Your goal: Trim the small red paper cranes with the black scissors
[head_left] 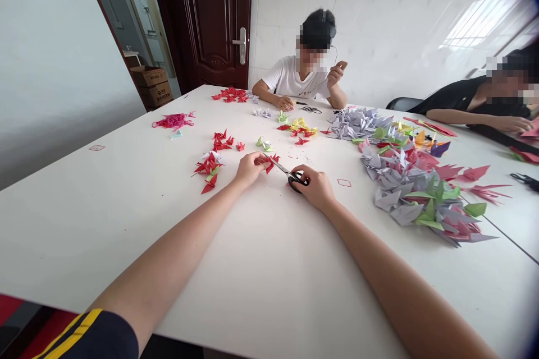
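Note:
Between the fingers of my left hand is a small red paper crane. My right hand grips a pair of scissors by its black handles. The metal blades point left and reach the crane, where I cannot make out whether they touch the paper. Left of my left hand lies a loose group of red cranes with a few green and white ones. Just beyond my hands are some pale green cranes and tiny red paper scraps.
A large heap of grey, red and green paper cranes covers the table's right side. Pink string lies at the far left. Across the white table sits a person in white; another person works at the right.

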The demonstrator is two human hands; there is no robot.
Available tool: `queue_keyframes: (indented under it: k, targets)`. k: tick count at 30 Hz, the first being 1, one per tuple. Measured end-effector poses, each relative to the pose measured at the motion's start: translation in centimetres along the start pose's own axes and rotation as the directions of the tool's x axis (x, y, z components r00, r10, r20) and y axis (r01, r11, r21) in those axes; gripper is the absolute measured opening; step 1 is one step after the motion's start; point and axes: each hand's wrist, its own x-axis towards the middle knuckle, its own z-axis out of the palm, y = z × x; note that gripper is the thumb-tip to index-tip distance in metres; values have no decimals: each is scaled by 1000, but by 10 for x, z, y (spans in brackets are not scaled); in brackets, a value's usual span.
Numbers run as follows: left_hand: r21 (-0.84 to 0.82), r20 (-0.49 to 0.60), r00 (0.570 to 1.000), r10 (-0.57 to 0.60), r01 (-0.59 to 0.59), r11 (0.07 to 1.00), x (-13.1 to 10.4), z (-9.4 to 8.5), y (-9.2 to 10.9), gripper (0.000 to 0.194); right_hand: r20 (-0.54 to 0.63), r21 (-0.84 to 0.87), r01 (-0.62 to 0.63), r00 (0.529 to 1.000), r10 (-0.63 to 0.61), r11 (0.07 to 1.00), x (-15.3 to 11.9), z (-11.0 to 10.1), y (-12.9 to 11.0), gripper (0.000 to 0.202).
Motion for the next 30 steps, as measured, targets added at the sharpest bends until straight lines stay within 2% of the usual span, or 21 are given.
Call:
queue_keyframes:
  k: [14, 22, 30]
  targets:
    - [-130, -12, 999, -44, 42, 991, -1, -1, 4, 16, -3, 27, 8, 1000, -8, 1000, 0, 0, 0, 29]
    - [-240, -119, 989, -89, 58, 969, 0, -3, 5, 17, 8, 97, 17, 1000, -18, 995, 0, -2, 0, 31]
    - [-312, -98, 990, -105, 70, 947, 1, -3, 2, 17, 29, 85, 11, 999, -13, 996, -1, -3, -3, 30]
